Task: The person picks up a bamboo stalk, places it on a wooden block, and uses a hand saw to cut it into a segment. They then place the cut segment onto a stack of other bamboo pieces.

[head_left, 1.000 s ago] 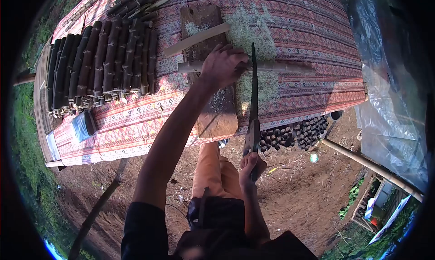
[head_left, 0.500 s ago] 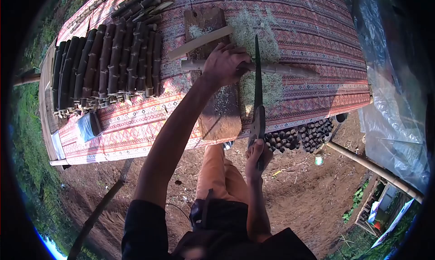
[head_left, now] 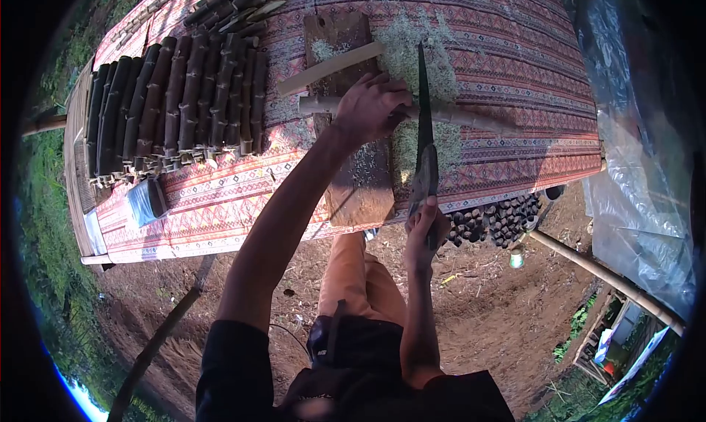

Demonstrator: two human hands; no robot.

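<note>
My left hand is wrapped round a pale brown cane stalk, pressing it down across a dark wooden board. The stalk's right part extends past the board over the cloth. In my right hand is the handle of a hand saw. Its long narrow blade points away from me and crosses the stalk just right of my left hand. Behind that hand, a flat pale wooden strip lies slantwise on the board. Pale sawdust covers the cloth around the blade.
Dark cut stalks lie side by side on the patterned tablecloth at left, with another heap behind. A small plastic-wrapped packet sits near the front edge. Several dark round pieces are below the table, by a bamboo pole.
The saw and my right hand have moved forward, away from my body, along the cut. My left hand stays on the stalk; the whole view has shifted slightly.
</note>
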